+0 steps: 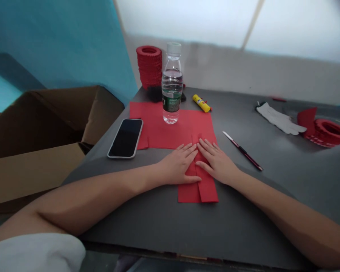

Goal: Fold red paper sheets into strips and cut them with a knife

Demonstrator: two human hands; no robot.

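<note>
A red paper strip [208, 190] with a folded flap along its right part lies on the grey table, its near end toward me. My left hand [180, 165] lies flat on its left part, fingers spread. On the folded part rests my right hand [217, 161], palm down with fingers apart, its fingertips close to those of the left. Beyond both hands, larger red sheets [155, 130] are spread out, with a clear water bottle [172, 88] standing upright on them. To the right of my right hand lies a slim dark craft knife [245, 153], blade pointing away.
A phone [125, 138] lies left of the red sheets. Behind are a red ruffled paper roll [149, 70] and a yellow tube [201, 103]. A white glove [279, 118] and red paper rings [330, 132] are at right. Left of the table [158, 226] is a cardboard box [36, 170].
</note>
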